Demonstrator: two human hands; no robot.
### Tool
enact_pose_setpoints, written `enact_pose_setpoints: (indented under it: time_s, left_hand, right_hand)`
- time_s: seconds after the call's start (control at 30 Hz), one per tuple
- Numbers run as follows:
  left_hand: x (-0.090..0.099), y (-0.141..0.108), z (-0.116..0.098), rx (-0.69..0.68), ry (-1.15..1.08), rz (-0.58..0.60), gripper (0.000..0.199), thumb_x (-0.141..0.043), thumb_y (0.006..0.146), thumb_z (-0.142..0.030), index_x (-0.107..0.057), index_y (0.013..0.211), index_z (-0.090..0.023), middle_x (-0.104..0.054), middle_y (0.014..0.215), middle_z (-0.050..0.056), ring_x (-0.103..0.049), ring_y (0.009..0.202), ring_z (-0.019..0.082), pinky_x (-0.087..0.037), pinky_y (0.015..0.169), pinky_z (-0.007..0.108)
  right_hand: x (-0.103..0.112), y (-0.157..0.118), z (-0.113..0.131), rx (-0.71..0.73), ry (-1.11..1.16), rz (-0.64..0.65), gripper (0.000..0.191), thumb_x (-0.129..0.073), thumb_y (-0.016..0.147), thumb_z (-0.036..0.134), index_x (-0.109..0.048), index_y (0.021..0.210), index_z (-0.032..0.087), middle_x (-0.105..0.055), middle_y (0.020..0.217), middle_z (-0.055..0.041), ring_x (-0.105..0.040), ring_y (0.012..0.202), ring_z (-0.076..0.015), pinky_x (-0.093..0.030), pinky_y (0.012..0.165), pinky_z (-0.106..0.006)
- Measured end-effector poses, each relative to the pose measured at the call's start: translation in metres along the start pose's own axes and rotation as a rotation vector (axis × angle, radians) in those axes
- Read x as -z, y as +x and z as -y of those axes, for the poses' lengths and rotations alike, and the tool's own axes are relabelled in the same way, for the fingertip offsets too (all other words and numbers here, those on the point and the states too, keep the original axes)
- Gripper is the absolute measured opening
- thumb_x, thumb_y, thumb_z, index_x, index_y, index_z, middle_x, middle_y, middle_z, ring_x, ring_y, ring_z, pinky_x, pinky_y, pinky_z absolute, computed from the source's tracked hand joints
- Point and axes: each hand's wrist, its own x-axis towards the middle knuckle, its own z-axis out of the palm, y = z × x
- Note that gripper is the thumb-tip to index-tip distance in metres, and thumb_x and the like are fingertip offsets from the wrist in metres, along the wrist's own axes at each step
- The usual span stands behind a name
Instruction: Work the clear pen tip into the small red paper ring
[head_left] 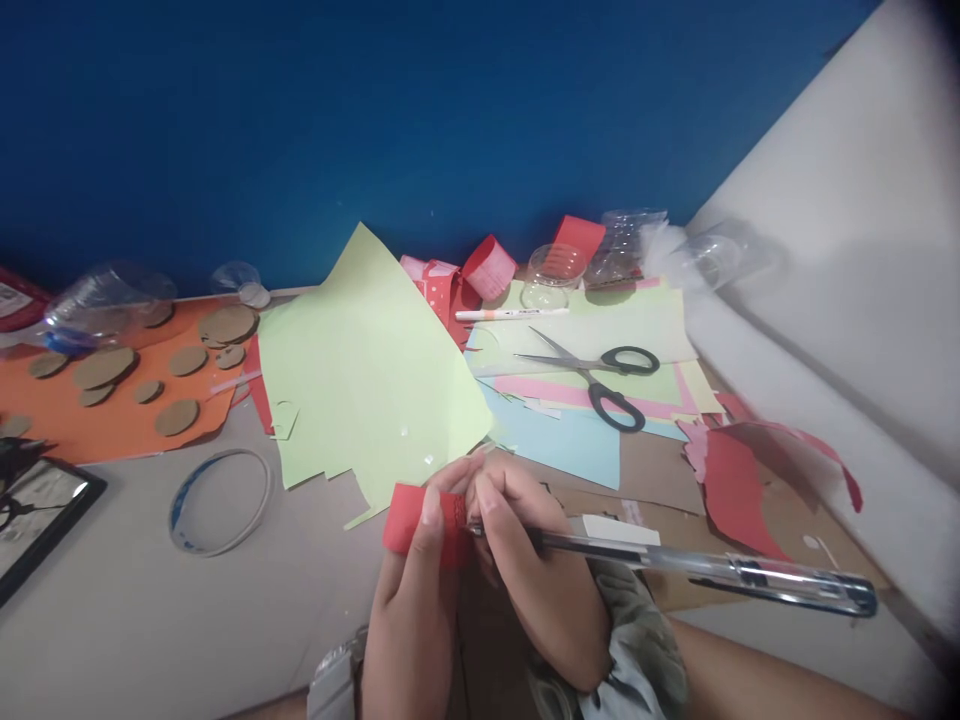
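Observation:
My left hand [420, 545] pinches a small piece of red paper [406, 512], its thumb lying across the front. Dark marks show along the right part of that paper. Close beside it, my right hand [517, 510] is closed around a clear-barrelled pen [675, 562]. The pen's tip end points left at the red paper, and its capped end reaches far out to the right. Whether the tip touches the paper I cannot tell. Just beyond both hands lies a large light green sheet [367, 370] with a cut lower edge.
Black-handled scissors [592, 370] lie spread on stacked coloured paper [577, 450], below a white marker [514, 314]. Clear plastic cups [626, 245] stand against the blue wall. Cardboard discs [105, 368] rest on an orange sheet [45, 405]. A tape ring [221, 500] lies left.

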Motion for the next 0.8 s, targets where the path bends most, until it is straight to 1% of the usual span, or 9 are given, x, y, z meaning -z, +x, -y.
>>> enact_pose_setpoints:
  time_s: [0.13, 0.23, 0.33, 0.43, 0.53, 0.6, 0.67, 0.73, 0.8]
  left_hand:
    - [0.0015, 0.0016, 0.0005, 0.039, -0.048, 0.01, 0.039, -0.071, 0.102, -0.055, -0.087, 0.116, -0.022, -0.08, 0.149, 0.017, -0.059, 0.159, 0.043, -0.038, 0.138, 0.063]
    - [0.0015, 0.0022, 0.0004, 0.056, -0.051, 0.0, 0.034, -0.071, 0.104, -0.051, -0.088, 0.114, -0.023, -0.082, 0.147, 0.015, -0.06, 0.158, 0.041, -0.04, 0.137, 0.06]
    - [-0.0002, 0.0021, -0.0003, 0.09, -0.063, -0.034, 0.03, -0.072, 0.105, -0.049, -0.088, 0.112, -0.026, -0.082, 0.146, 0.011, -0.06, 0.157, 0.038, -0.043, 0.135, 0.056]
    - [-0.0024, 0.0017, -0.0019, 0.164, -0.096, -0.059, 0.034, -0.074, 0.103, -0.055, -0.087, 0.118, -0.028, -0.077, 0.155, 0.009, -0.059, 0.157, 0.043, -0.045, 0.131, 0.064]
    - [-0.0024, 0.0011, -0.0041, 0.203, -0.077, 0.002, 0.041, -0.07, 0.104, -0.06, -0.085, 0.128, -0.029, -0.073, 0.16, 0.01, -0.059, 0.156, 0.047, -0.042, 0.13, 0.069]
    - [-0.0011, 0.0008, -0.0048, 0.196, -0.055, 0.045, 0.042, -0.066, 0.107, -0.06, -0.084, 0.129, -0.029, -0.076, 0.155, 0.01, -0.056, 0.157, 0.046, -0.037, 0.134, 0.067]
    - [0.0005, 0.0009, -0.0041, 0.18, -0.048, 0.064, 0.042, -0.064, 0.108, -0.06, -0.085, 0.128, -0.029, -0.079, 0.149, 0.009, -0.055, 0.159, 0.043, -0.035, 0.137, 0.063]
    - [0.0019, 0.0017, -0.0024, 0.151, -0.035, 0.071, 0.042, -0.065, 0.107, -0.06, -0.085, 0.127, -0.029, -0.081, 0.146, 0.008, -0.058, 0.158, 0.041, -0.037, 0.137, 0.059]
    - [0.0028, 0.0033, -0.0007, 0.117, 0.008, 0.07, 0.044, -0.067, 0.106, -0.063, -0.085, 0.128, -0.029, -0.082, 0.143, 0.008, -0.059, 0.156, 0.041, -0.041, 0.135, 0.056]
  right_hand:
    - [-0.0009, 0.0007, 0.0019, 0.02, 0.013, -0.025, 0.038, -0.061, 0.104, 0.031, -0.046, 0.07, 0.028, -0.052, 0.068, 0.0028, -0.049, 0.061, -0.0187, -0.052, 0.072, -0.037]
    - [-0.0006, 0.0017, 0.0016, 0.017, 0.042, -0.035, 0.04, -0.064, 0.105, 0.037, -0.05, 0.068, 0.028, -0.051, 0.064, 0.0028, -0.047, 0.059, -0.019, -0.052, 0.069, -0.037]
    - [-0.0002, 0.0024, 0.0009, 0.009, 0.06, -0.043, 0.041, -0.066, 0.103, 0.038, -0.051, 0.067, 0.028, -0.049, 0.062, 0.0033, -0.044, 0.055, -0.0183, -0.052, 0.068, -0.038]
    - [-0.0002, 0.0025, 0.0015, 0.01, 0.067, -0.031, 0.038, -0.068, 0.101, 0.035, -0.052, 0.067, 0.028, -0.05, 0.063, 0.0022, -0.048, 0.058, -0.02, -0.053, 0.069, -0.039]
    - [-0.0005, 0.0027, 0.0027, 0.003, 0.052, -0.03, 0.038, -0.067, 0.1, 0.032, -0.05, 0.066, 0.028, -0.049, 0.064, 0.0013, -0.054, 0.065, -0.0222, -0.053, 0.069, -0.038]
    - [-0.0008, 0.0031, 0.0031, 0.004, 0.047, -0.038, 0.039, -0.066, 0.099, 0.031, -0.048, 0.065, 0.028, -0.051, 0.066, 0.0006, -0.055, 0.066, -0.0222, -0.053, 0.07, -0.039]
    - [-0.0009, 0.0035, 0.0027, -0.001, 0.055, -0.044, 0.038, -0.066, 0.1, 0.032, -0.048, 0.066, 0.028, -0.05, 0.066, 0.0011, -0.054, 0.066, -0.0221, -0.052, 0.07, -0.038]
    - [-0.0007, 0.0037, 0.002, -0.006, 0.07, -0.043, 0.038, -0.066, 0.1, 0.034, -0.049, 0.066, 0.028, -0.048, 0.064, 0.0021, -0.053, 0.064, -0.0217, -0.052, 0.068, -0.038]
    - [-0.0002, 0.0036, 0.0014, -0.005, 0.076, -0.039, 0.038, -0.065, 0.101, 0.035, -0.05, 0.067, 0.028, -0.049, 0.065, 0.0024, -0.05, 0.062, -0.0202, -0.05, 0.066, -0.037]
